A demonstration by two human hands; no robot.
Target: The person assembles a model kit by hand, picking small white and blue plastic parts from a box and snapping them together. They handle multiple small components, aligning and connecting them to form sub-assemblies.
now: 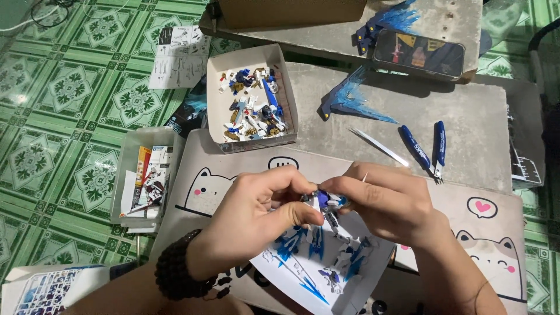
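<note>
Two bare hands meet at the centre of a low work surface, pinching a small blue-and-white plastic model part (328, 202) between them. The left hand (256, 207), a dark beaded bracelet (178, 273) on its wrist, closes thumb and forefinger on the part from 9 o'clock; the right hand (388, 204) clamps its fingertips on it from 3 o'clock, with a thin pale sliver sticking up beside its forefinger. Both grips are tight, fingers curled, no gap showing.

Directly below, at 6 o'clock, a white sheet of paper (280, 265) carries more angular blue and white pieces (318, 251), sharp-tipped and glossy. The sheet rests on a pale mat printed with cartoon cats (496, 245), laid over rough grey slabs (466, 122).

At 12 o'clock an open cardboard tray (217, 87) holds a jumble of small blue, white and gold parts. At 1 o'clock lie a translucent blue wing piece (350, 96) and a flat white blade-shaped piece (379, 146); at 2 o'clock, blue-handled nippers (429, 149); beyond them a phone (418, 53) with a lit screen.

At 9 o'clock a shallow box of packaging (146, 178) sits on green patterned floor tiles (58, 105). Bare slab lies between the hands and the nippers; the mat's near edge is crowded.
</note>
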